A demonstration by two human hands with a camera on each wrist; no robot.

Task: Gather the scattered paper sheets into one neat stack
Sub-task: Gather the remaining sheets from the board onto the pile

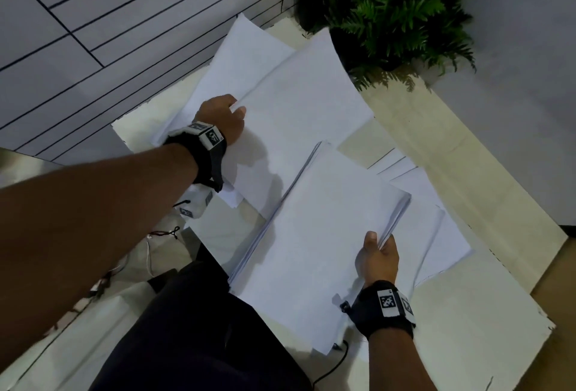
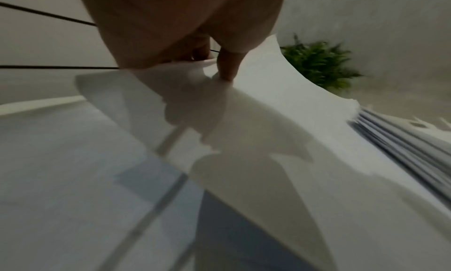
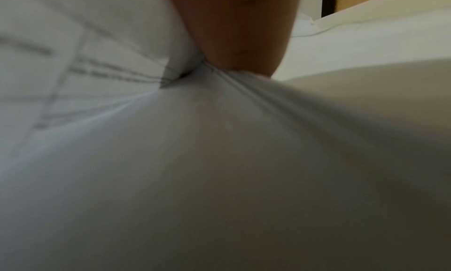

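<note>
Head view shows the right hand (image 1: 381, 261) clamped on the near right edge of a thick stack of white sheets (image 1: 318, 228), thumb on top and fingers underneath, so the stack sits raised and tilted over the cream tabletop (image 1: 467, 312). Right wrist view is blurred, but the thumb (image 3: 234, 34) presses into the paper where the sheets bunch together. The left hand (image 1: 223, 119) reaches forward with the arm stretched out, and pinches the left edge of a loose sheet (image 1: 299, 101), which curls up off the table. Left wrist view shows a fingertip (image 2: 228, 67) pushed against that sheet's surface. More loose sheets (image 1: 436, 222) lie flat under and to the right of the stack. A potted fern (image 1: 392, 13) stands at the table's far corner.
</note>
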